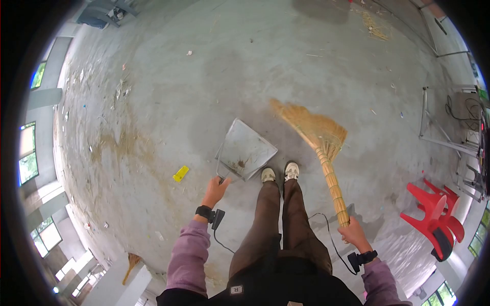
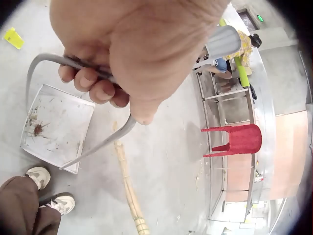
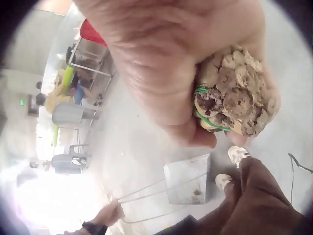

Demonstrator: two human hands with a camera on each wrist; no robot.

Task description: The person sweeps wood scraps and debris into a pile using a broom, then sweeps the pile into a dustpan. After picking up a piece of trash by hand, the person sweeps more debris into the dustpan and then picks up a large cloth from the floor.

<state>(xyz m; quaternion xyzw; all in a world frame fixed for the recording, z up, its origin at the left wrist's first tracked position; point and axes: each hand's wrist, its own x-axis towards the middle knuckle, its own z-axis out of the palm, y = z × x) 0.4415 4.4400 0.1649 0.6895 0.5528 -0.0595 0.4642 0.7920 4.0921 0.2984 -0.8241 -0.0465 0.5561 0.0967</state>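
The left hand [image 1: 216, 190] grips the wire handle [image 2: 105, 76] of a grey metal dustpan [image 1: 247, 148], its fingers curled round it. Some brown debris [image 2: 44, 129] lies in the pan. In the head view the right hand [image 1: 355, 235] holds the bound handle of a straw broom [image 1: 332, 178], whose bristles fan out to the right of the pan. The right wrist view shows the handle's cut end [image 3: 234, 98] in the right hand [image 3: 181, 63]. Whether bristles or pan touch the floor, I cannot tell.
A yellow object [image 1: 180, 174] lies on the floor left of the dustpan. Red chairs [image 1: 434, 217] stand at the right, below a metal frame [image 1: 444, 137]. Straw bits [image 1: 376, 28] lie at the upper right. A seated person [image 2: 239, 51] shows in the left wrist view.
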